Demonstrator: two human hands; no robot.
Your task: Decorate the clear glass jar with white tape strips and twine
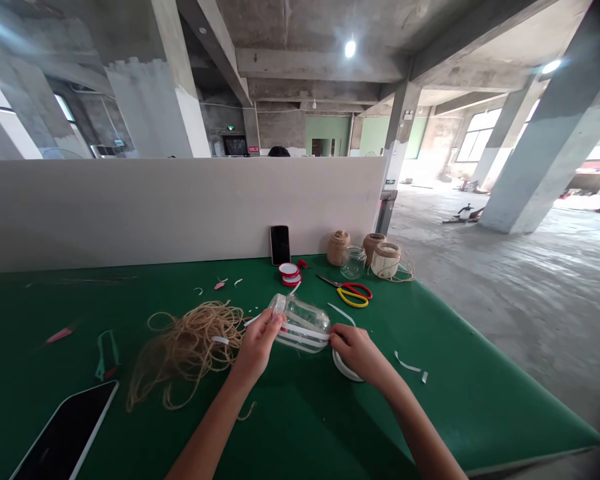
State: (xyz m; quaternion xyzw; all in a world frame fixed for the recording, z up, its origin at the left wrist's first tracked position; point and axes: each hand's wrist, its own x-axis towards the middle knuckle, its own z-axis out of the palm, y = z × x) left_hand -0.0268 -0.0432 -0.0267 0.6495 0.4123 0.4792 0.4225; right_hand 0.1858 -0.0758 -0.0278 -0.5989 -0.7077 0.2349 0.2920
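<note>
Left hand [257,345], right hand [359,353], one jar [303,323]

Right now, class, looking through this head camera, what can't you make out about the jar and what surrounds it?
Head view:
- Part of the clear jar: covered by the left hand.
- Part of the white strip coil: covered by the right hand.
- The dark tablet: cut off by the bottom edge.
- The person beyond the white partition: hidden except for the top of the head.

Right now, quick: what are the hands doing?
Left hand: closed, holding the clear jar.
Right hand: closed, holding the same jar over its white strips.
</note>
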